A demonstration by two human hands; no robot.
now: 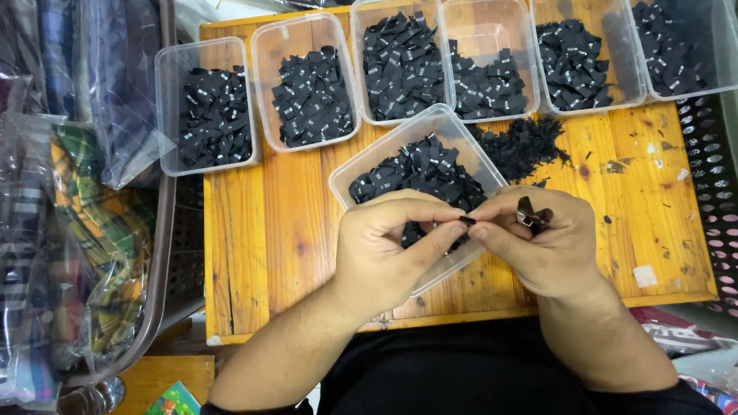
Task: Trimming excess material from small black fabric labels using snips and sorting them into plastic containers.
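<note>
Over on the far left there's a pile of plaid fabric in clear plastic bags [84,223], sitting in a grey basket [157,284] right beside the wooden table [269,230]. Along the back of the table runs a row of clear plastic tubs [204,104], each holding small black woven labels. One more clear tub [419,180], tilted at an angle, sits closer in with its own heap, and a loose pile of black labels [523,146] lies on the wood just to its right. The left hand [384,250] is pinched narrow, thumb and forefinger closed on a single small black label [467,220], right above the near tub. The right hand [542,242] meets it there, fingertips touching that same label, while a small bunch of labels [532,215] is tucked in its curled fingers.
</note>
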